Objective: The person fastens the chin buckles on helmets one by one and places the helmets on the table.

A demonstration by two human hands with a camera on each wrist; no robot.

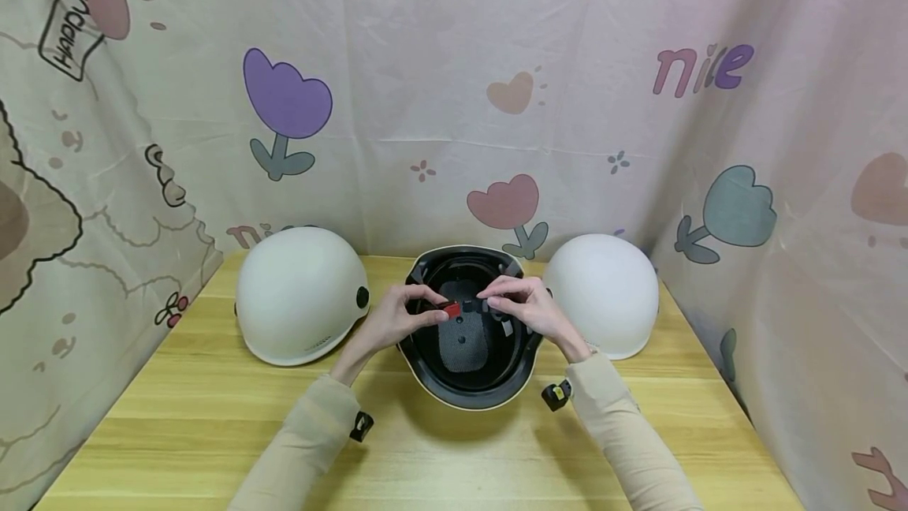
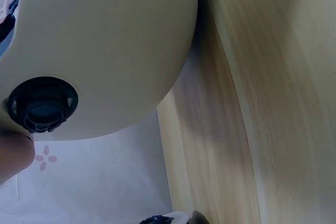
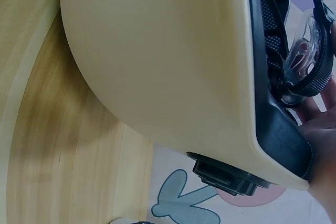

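A white helmet [image 1: 464, 400] lies upside down in the middle of the table, its black padded inside facing up. Over its opening, my left hand [image 1: 393, 318] pinches a red buckle piece [image 1: 452, 310] on a chin strap between thumb and fingers. Just to the right, my right hand [image 1: 528, 304] holds the black strap end [image 1: 468, 306] close against the red piece. In the right wrist view the strap [image 3: 319, 74] runs past a clear plastic part [image 3: 303, 51] by the rim. A round black fitting [image 2: 42, 104] shows on the shell in the left wrist view.
One white helmet [image 1: 301, 294] stands dome-up at the left, another [image 1: 601, 294] at the right, both near the patterned cloth [image 1: 426, 101] hanging behind. The wooden table [image 1: 433, 471] extends in front. Small black cameras [image 1: 362, 426] are worn at both wrists.
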